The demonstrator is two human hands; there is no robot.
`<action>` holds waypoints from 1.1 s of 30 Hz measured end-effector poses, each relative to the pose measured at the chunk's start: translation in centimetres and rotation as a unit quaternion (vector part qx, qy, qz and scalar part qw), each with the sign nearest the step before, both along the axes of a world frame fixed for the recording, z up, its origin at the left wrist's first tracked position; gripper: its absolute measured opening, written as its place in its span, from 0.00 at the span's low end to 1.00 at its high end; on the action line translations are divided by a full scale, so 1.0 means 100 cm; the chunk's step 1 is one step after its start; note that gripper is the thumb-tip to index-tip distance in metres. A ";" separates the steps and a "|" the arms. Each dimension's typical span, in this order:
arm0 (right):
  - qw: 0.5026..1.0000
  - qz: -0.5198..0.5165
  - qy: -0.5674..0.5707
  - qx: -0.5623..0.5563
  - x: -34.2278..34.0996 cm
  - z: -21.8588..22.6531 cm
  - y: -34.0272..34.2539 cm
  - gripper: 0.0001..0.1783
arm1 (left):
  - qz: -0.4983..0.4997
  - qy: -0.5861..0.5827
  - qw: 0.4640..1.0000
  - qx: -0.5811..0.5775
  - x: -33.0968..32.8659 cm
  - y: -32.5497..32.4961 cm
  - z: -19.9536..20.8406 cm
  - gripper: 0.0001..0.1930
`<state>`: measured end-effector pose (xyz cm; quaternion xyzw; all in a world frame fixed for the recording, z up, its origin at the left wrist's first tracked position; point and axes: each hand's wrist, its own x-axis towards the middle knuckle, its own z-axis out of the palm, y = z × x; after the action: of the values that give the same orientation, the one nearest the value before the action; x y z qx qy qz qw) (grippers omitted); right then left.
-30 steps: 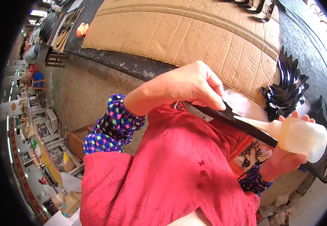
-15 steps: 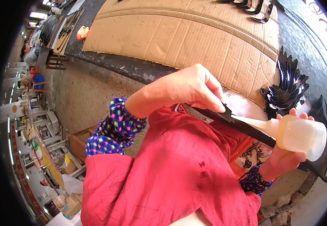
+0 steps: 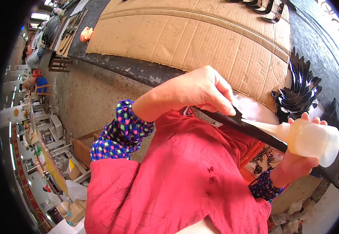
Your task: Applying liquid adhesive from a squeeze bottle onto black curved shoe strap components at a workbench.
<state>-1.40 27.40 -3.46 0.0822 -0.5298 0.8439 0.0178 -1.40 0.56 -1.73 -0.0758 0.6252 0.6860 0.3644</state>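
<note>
My left hand (image 3: pixel 206 90) is closed, thumb and fingers pinching a small black piece with a jagged edge (image 3: pixel 238 117) at the table's near edge. In my right hand (image 3: pixel 294 165) lies a translucent squeeze bottle (image 3: pixel 314 141) of pale yellowish liquid, tilted so that its long thin nozzle points left. The nozzle's tip meets or nearly meets the black piece, just beyond my left thumb. How far the piece reaches under my left hand is hidden. Right of the cardboard stands a fanned pile of glossy black jagged-edged pieces (image 3: pixel 299 87).
A large cardboard sheet (image 3: pixel 185 43) covers much of the dark table (image 3: pixel 138 70). Curved black strips (image 3: pixel 273 13) lie at its far right, and an orange crumpled item (image 3: pixel 86 34) at its left corner. A dark cloth-like item (image 3: pixel 332 113) sits beside the pile. A person (image 3: pixel 32 56) is far left.
Hardly anything differs. The nozzle tip and both hands have shifted very slightly in the picture, while each hand keeps its hold.
</note>
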 end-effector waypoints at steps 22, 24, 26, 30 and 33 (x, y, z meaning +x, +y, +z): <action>0.998 -0.055 -0.025 -0.007 -0.004 0.000 -0.002 0.50 | 0.006 -0.004 1.000 0.005 -0.003 -0.002 -0.001 0.06; 0.996 -0.085 -0.038 -0.009 -0.004 0.001 -0.009 0.50 | 0.004 0.001 1.000 0.003 -0.003 -0.002 -0.002 0.06; 0.996 -0.084 -0.036 -0.002 -0.006 0.002 -0.013 0.50 | 0.000 0.002 1.000 0.003 -0.004 -0.001 -0.002 0.06; 0.997 -0.063 -0.036 0.004 -0.006 0.002 -0.015 0.49 | -0.005 0.004 1.000 -0.001 -0.003 -0.001 -0.002 0.06; 0.999 -0.014 -0.020 -0.031 -0.005 -0.004 -0.010 0.44 | -0.007 0.003 1.000 0.000 -0.003 -0.001 -0.002 0.06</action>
<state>-1.92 26.43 -3.83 0.0573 -0.5050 0.8610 0.0212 -1.66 0.47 -1.93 -0.0696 0.6270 0.6837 0.3669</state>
